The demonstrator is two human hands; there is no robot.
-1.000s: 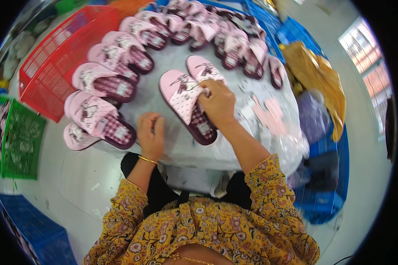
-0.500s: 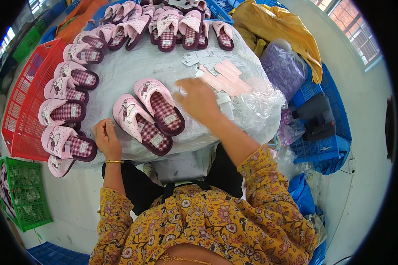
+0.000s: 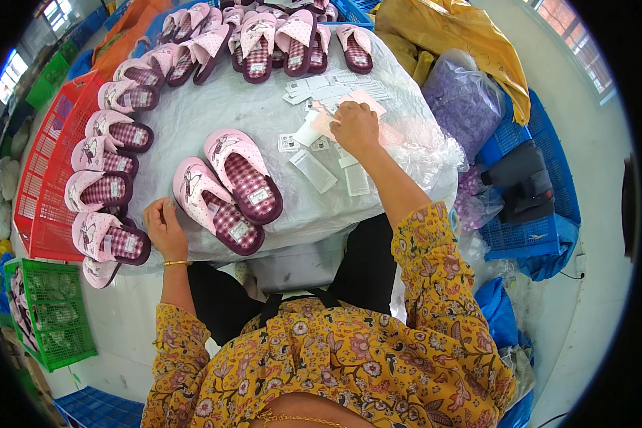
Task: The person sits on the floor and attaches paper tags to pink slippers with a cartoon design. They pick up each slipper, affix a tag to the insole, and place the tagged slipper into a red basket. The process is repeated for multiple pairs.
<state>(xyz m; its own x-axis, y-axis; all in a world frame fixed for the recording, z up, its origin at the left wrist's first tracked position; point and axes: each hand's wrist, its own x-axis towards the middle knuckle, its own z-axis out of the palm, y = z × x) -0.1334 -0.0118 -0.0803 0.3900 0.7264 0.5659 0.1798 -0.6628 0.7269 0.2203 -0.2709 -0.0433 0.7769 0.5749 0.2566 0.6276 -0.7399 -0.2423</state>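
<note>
Two pink slippers with checked insoles lie side by side mid-table, the left slipper (image 3: 217,208) and the right slipper (image 3: 245,175). My left hand (image 3: 165,227) rests on the white sheet at the table's near edge, just left of the left slipper's heel, holding nothing. My right hand (image 3: 355,127) reaches to the right part of the table, fingers curled down and pinching a pink tag (image 3: 324,123) in a pile of pink and white tags (image 3: 335,89). Small clear packets (image 3: 314,171) lie between hand and slippers.
More pink slippers line the table's left edge (image 3: 100,189) and far edge (image 3: 264,36). Red crates (image 3: 46,192) and a green crate (image 3: 50,314) stand left. At the right are a purple bag (image 3: 464,100), a yellow bag (image 3: 449,36) and blue crates (image 3: 528,232).
My right hand left the two slippers and moved right onto the tag pile. My left hand stayed at the table's near edge.
</note>
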